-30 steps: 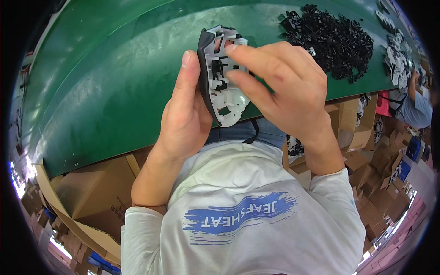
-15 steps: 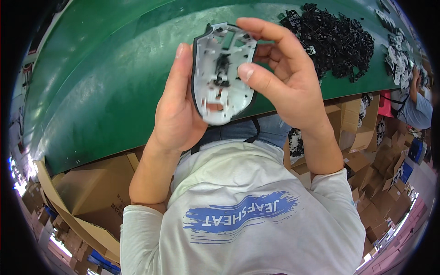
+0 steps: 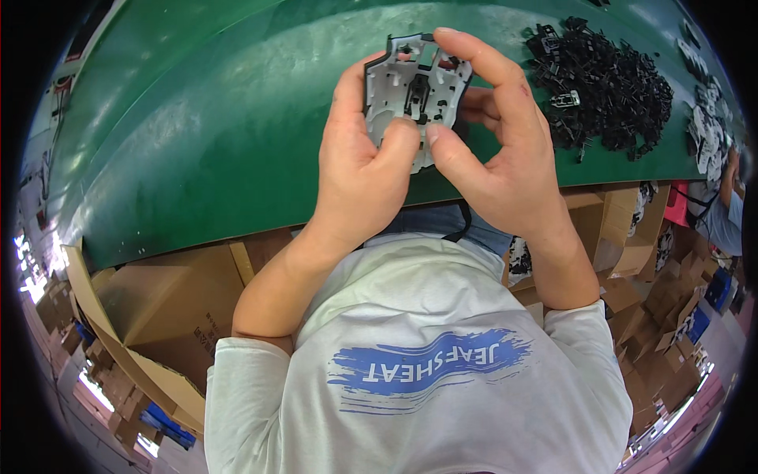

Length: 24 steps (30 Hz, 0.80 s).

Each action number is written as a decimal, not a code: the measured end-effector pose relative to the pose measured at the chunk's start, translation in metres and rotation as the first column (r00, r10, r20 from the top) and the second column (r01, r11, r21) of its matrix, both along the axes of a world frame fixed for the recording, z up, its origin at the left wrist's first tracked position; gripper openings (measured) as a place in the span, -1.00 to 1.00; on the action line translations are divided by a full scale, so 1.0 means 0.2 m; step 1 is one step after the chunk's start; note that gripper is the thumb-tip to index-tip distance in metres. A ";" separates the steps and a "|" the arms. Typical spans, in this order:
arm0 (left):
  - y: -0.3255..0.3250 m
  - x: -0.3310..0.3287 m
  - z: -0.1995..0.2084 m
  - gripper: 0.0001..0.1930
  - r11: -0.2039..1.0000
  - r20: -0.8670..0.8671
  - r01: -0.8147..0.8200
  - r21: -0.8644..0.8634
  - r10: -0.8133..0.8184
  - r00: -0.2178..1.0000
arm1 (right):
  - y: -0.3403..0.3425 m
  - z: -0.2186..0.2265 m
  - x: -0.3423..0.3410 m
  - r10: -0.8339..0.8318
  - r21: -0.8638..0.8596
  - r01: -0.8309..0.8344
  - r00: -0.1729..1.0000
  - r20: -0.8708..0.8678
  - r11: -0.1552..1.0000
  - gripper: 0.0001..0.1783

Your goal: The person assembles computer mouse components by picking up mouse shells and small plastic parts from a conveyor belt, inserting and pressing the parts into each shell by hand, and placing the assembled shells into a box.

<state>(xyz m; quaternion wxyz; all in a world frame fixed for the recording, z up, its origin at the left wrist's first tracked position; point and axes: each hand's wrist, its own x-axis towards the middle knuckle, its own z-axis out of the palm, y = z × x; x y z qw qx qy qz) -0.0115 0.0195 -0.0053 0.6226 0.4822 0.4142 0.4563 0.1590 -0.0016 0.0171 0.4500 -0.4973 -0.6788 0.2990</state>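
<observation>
Between my hands, above the green table, is a rounded plastic shell with a pale inside and a dark rim. Its hollow side faces up and shows ribs and cut-outs. A small black plastic clip lies along the middle of that hollow. My left hand is closed round the shell's left side, its thumb pressed inside just below the clip. On the other side, my right hand grips the edge with its forefinger at the top corner and its thumb inside, close to the left thumb.
A heap of small black plastic parts lies on the table at the right. Beyond it are several white shells and another person. Open cardboard boxes stand below the table's near edge, one at the left and more at the right.
My hands and the shell have moved to the right, and the shell is tilted differently. My left thumb has come from the outer side into the hollow, beside the right thumb.
</observation>
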 end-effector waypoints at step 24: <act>-0.02 0.00 -0.09 -0.51 0.930 -0.330 0.031 0.366 0.098 0.939 | 0.00 -0.09 -0.12 -0.121 0.228 0.092 0.986 0.119 0.969 -0.25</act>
